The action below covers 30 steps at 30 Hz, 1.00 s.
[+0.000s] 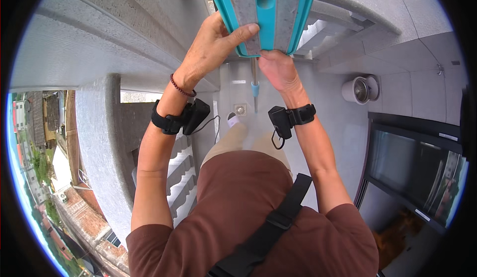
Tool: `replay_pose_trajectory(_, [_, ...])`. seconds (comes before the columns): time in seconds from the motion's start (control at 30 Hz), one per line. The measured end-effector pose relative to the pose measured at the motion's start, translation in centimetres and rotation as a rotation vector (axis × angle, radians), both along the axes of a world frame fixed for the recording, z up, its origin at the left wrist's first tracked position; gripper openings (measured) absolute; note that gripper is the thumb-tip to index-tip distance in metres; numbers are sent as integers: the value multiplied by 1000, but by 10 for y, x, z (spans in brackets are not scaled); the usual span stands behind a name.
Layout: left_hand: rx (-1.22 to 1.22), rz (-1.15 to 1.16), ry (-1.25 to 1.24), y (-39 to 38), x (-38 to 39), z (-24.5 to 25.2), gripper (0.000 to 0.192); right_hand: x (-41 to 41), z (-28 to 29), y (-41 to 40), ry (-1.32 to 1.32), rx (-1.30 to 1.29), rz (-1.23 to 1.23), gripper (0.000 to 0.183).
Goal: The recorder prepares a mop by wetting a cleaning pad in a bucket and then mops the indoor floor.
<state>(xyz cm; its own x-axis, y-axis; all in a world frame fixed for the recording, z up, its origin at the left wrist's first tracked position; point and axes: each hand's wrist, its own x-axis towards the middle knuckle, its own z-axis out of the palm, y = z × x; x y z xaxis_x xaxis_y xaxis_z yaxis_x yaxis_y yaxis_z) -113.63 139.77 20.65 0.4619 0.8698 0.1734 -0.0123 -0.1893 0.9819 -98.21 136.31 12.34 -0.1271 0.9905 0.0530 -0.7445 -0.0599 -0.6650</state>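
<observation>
A teal flat mop head [266,19] is raised at the top of the view. Its face bears two worn grey strips running lengthwise and a recess between them. My left hand [216,45] grips its left edge, with the thumb lying across one strip and the fingers hidden behind. At the near end, my right hand [279,70] pinches the rim, its thumb on the edge. A metal pole [254,68] with a light blue collar shows below the head, pointing down to the floor. How the pole joins the head is hidden.
A stone balustrade [98,139] runs along my left, with rooftops far below outside. On the tiled floor are a drain [240,109] and my slipper [232,119]. To the right stand a pale bucket [359,90] and a dark-framed glass door [410,165].
</observation>
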Motion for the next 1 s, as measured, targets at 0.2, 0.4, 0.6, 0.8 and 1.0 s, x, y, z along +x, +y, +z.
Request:
replay_pose_trajectory(0.2, [-47, 74, 23, 29, -10, -2, 34, -6, -21, 42, 90, -57, 118, 34])
replay_pose_trajectory(0.4, [-65, 146, 99, 45, -7, -10, 35, -8, -34, 68, 149, -70, 225, 33])
replay_pose_trajectory(0.6, [-200, 171, 169, 57, -13, -41, 34, 0, -73, 86, 91, -117, 349, 30])
replay_pose_trajectory(0.8, [-227, 234, 57, 59, -2, -59, 35, 8, -92, 94, -33, -133, 395, 34])
replay_pose_trajectory(1.0, [-167, 234, 0, 87, 6, -60, 31, 3, -72, 115, 144, -80, 329, 38])
